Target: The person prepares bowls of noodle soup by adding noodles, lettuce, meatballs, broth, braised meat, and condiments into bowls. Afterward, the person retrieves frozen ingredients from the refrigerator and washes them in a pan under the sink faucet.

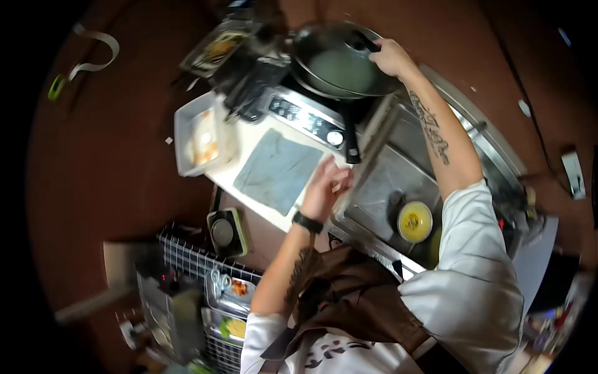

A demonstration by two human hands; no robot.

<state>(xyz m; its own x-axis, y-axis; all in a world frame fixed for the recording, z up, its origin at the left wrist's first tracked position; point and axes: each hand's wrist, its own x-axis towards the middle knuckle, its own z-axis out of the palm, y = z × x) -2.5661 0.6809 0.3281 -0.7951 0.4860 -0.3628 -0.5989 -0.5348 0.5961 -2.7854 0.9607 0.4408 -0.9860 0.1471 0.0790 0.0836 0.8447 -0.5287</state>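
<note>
A clear glass lid [339, 62] with a black handle lies over the pan [311, 87] on the induction cooker [305, 118]. My right hand [391, 57], its fingers closed, grips the lid's black handle. Below the cooker, my left hand [327, 184] is slightly blurred, its fingers loosely bent and apart with nothing in them. It hovers near the end of the black pan handle [351, 140] and beside a blue-grey cloth [277, 168] spread on the white counter. What is inside the pan shows only as a pale green haze through the glass.
A white plastic tub [182, 140] with some residue stands at the counter's left. To the right, a metal sink [374, 199] holds a bowl of yellow liquid [415, 222]. A food tray [215, 53] sits at the back left. A wire rack [187, 249] stands lower left.
</note>
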